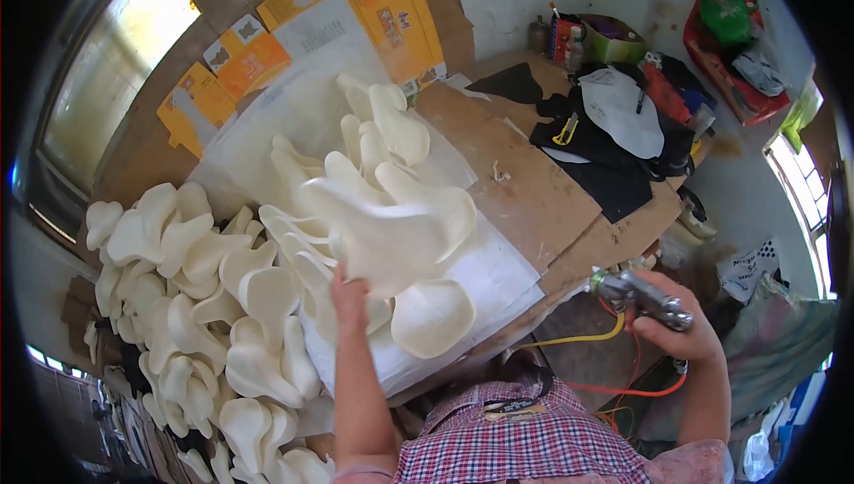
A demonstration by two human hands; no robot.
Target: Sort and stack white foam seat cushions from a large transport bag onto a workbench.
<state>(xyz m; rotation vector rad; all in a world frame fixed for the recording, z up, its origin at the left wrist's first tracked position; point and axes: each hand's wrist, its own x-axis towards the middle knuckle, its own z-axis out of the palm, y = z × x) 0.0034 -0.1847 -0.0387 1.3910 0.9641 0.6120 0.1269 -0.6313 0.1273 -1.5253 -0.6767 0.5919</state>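
The left hand (350,297) pinches the near edge of a big, cream, curvy piece that looks like foam (378,239). Its fingers are almost closed on it. This piece is held up over the white, flat paper sheet (507,279). More cream, curvy foam-like pieces (405,133) lie on the sheet, and a big heap of cream, curvy pieces (178,244) sits left of it. The right hand (680,315) is to the right of the sheet, wrapped around a shiny, silver, metal spray gun (654,302). A thin, orange, bendy hose (640,391) hangs under the gun. Brown, flat cardboard (525,190) lies right of the sheet.
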